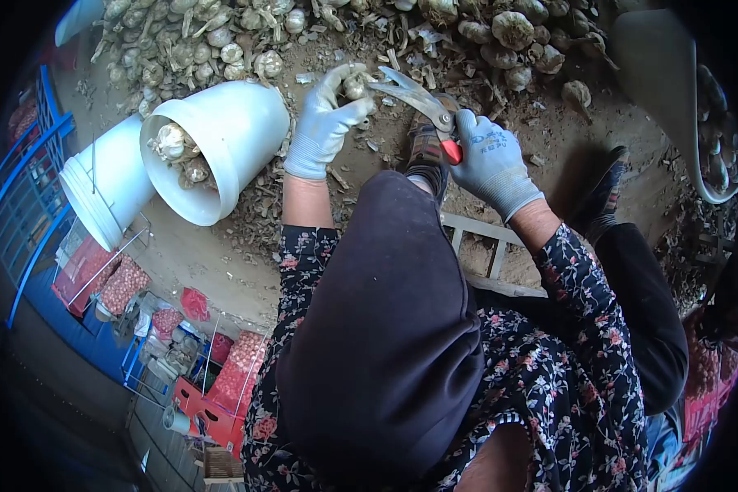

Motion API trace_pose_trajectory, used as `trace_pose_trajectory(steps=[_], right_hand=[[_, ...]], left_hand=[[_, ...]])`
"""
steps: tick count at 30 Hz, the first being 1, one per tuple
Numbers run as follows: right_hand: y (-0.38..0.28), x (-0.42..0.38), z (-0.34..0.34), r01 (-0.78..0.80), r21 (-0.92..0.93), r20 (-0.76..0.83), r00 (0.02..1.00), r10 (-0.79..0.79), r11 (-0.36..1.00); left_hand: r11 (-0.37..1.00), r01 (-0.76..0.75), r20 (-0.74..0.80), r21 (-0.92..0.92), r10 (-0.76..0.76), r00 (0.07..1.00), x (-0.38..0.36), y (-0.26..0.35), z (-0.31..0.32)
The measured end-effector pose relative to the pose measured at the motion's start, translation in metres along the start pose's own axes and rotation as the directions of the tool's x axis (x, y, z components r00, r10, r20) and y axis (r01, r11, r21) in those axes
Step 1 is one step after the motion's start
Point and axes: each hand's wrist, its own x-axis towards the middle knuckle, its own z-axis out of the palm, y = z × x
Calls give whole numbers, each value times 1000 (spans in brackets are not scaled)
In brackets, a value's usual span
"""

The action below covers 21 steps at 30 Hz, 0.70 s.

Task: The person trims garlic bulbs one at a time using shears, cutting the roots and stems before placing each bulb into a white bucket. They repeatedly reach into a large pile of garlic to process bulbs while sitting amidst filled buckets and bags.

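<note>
My left hand (323,123), in a pale glove, grips a garlic bulb (355,87) between thumb and fingers. Wrapped round the handles of a pair of pruning shears (425,102) is my right hand (489,158), gloved too. A red grip shows at its edge. The shears' blades are spread apart, their tips pointing left and right at the bulb. To the left of my left hand lies a white bucket (254,123) on its side, with several garlic bulbs (170,143) inside.
Heaps of garlic (213,49) lie along the far side, with a second heap (512,37) to the right. Another white bucket (111,176) stands at the left. Cut stems litter the dirt floor. Red mesh sacks (242,369) sit lower left; a white container (660,90) is at right.
</note>
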Motion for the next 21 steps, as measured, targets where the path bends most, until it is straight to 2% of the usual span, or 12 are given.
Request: trace_pose_trajectory(steps=[3, 5, 9, 13, 14, 15, 16, 17, 18, 19, 20, 21], right_hand=[[0, 2, -6, 10, -39, 10, 1000, -10, 999], [1, 4, -6, 30, -28, 15, 999, -29, 999], [1, 1, -7, 70, 48, 28, 997, -72, 996], [7, -6, -2, 111, 91, -12, 994, -110, 990], [8, -9, -2, 107, 126, -42, 994, -102, 986], [11, -12, 0, 107, 161, -70, 993, -96, 981], [16, -16, 6, 98, 161, -90, 992, -84, 982], [21, -20, 10, 61, 180, -68, 996, -49, 982], [25, -23, 13, 18, 211, -46, 999, -8, 977], [26, -26, 13, -25, 241, -20, 999, 31, 970], [26, -28, 12, -4, 231, -29, 1000, 11, 973], [26, -31, 10, -48, 236, 5, 999, 48, 970]], left_hand=[[998, -34, 33, 46, 32, 999, 2, 2, 8], [990, 30, 10, 135, -31, 999, 2, 5, 15], [986, 44, 27, 159, -49, 998, -3, 1, 16], [985, 37, 122, 169, -58, 991, 2, -13, 12], [995, 38, 91, 93, -46, 995, 4, -18, 13], [995, 17, 88, 95, -25, 996, 9, -21, 11], [982, -15, 94, -188, 33, 995, 14, -22, 8], [889, -45, 84, -456, 93, 992, 20, -24, 3], [815, -61, 11, -577, 82, 997, 24, -23, -3], [814, -88, -6, -574, 104, 995, 27, -32, -18], [806, -74, -46, -587, 57, 997, 28, -34, -28], [795, -51, -78, -604, 5, 997, 31, -37, -36]])
